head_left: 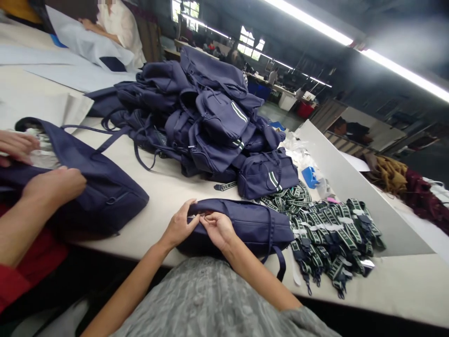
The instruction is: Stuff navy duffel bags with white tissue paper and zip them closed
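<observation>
A navy duffel bag (252,222) lies lengthwise on the table right in front of me, its handle strap hanging over the near edge. My left hand (180,224) is closed round the bag's left end, with fingers over the top edge and thumb towards the middle. Close beside it, my right hand (219,229) is bent at the wrist, with thumb and fingertips pinched together at the same end. Whatever small part lies between those fingertips is too small to make out.
Navy bags (217,117) are piled behind. Green-and-white lettered straps (326,234) lie in bundles at right, near a blue plastic piece (310,178). At left, a co-worker's hands (52,187) work on another navy bag (101,187). A person in white (121,28) is across the table.
</observation>
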A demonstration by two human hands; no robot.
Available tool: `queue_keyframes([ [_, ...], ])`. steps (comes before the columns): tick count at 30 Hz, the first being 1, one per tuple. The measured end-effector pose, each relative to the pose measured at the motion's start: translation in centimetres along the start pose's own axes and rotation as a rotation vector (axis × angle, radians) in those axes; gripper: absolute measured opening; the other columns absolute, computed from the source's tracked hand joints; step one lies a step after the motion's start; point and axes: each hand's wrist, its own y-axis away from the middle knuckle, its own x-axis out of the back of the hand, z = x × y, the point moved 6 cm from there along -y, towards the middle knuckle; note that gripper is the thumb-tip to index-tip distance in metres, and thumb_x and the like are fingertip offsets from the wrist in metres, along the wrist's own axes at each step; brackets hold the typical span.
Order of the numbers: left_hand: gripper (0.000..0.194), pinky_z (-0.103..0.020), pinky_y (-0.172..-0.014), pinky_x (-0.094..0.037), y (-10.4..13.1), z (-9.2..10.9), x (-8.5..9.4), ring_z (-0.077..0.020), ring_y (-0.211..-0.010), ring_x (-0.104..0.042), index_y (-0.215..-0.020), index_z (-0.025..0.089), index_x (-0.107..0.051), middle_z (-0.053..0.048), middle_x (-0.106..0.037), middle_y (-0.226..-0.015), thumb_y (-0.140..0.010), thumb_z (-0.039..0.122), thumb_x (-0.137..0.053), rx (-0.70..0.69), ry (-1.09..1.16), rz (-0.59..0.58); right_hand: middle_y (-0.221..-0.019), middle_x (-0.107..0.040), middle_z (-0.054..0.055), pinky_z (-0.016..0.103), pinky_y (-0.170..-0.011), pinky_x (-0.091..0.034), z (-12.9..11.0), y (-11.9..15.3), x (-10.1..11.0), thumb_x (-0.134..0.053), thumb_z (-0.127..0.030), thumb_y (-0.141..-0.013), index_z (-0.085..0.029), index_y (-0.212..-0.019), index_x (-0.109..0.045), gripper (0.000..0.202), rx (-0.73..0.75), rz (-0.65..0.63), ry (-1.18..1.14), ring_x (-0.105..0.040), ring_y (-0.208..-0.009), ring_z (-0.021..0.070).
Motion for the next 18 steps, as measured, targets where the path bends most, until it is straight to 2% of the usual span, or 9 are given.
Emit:
queue_keyframes([
  [4, 0.042, -0.04, -0.106, -0.047, 0.8, -0.7, 0.2, -0.0235, -0.117, -0.062, -0.123, 0.02, -0.056, -0.008, -0.066, -0.123, -0.083, 0.033, -0.057, 0.057, 0.125, 0.056, -0.065, -0.062, 0.0, 0.035, -0.101, -0.052, 1.6, -1.1, 0.2, -0.047, 0.006, -0.051, -0.019, -0.058, -0.051, 0.026, -0.054, 0.003, -0.049, -0.066, -0.086, 0.0166],
  [8, 0.036, -0.038, -0.109, -0.045, 1.7, -0.7, 0.0, -0.0212, -0.117, -0.063, -0.118, 0.022, -0.06, -0.005, -0.068, -0.121, -0.083, 0.024, -0.054, 0.036, 0.123, 0.133, -0.062, -0.06, -0.002, 0.038, -0.102, -0.051, 2.1, -3.3, -0.4, -0.041, 0.007, -0.045, -0.019, -0.06, -0.052, 0.032, -0.048, -0.02, -0.015, -0.067, -0.087, 0.0175],
  [13, 0.037, -0.041, -0.107, -0.046, 1.6, 0.1, -0.4, -0.0231, -0.117, -0.061, -0.124, 0.02, -0.055, -0.008, -0.065, -0.124, -0.087, 0.025, -0.054, 0.044, -0.01, 0.225, -0.064, -0.063, 0.0, 0.034, -0.097, -0.054, 0.7, -4.5, -0.4, -0.049, 0.009, -0.056, -0.016, -0.059, -0.055, 0.026, -0.074, -0.055, 0.046, -0.066, -0.077, 0.0149],
  [15, 0.038, -0.041, -0.105, -0.046, 1.2, 0.4, -0.3, -0.0237, -0.118, -0.059, -0.125, 0.019, -0.054, -0.01, -0.063, -0.125, -0.087, 0.022, -0.054, 0.081, -0.046, 0.214, -0.061, -0.061, -0.001, 0.028, -0.095, -0.054, 0.5, -4.4, -0.3, -0.052, 0.007, -0.06, -0.016, -0.057, -0.056, 0.024, -0.093, -0.083, 0.066, -0.065, -0.072, 0.0119],
  [18, 0.039, -0.039, -0.103, -0.046, 0.3, 0.6, 0.2, -0.0236, -0.118, -0.057, -0.121, 0.018, -0.057, -0.01, -0.061, -0.125, -0.082, 0.015, -0.056, 0.126, -0.078, 0.103, -0.062, -0.062, 0.0, 0.022, -0.094, -0.054, 0.6, -4.1, 0.1, -0.055, 0.006, -0.066, -0.016, -0.057, -0.059, 0.024, -0.128, -0.115, 0.088, -0.065, -0.071, 0.0103],
])
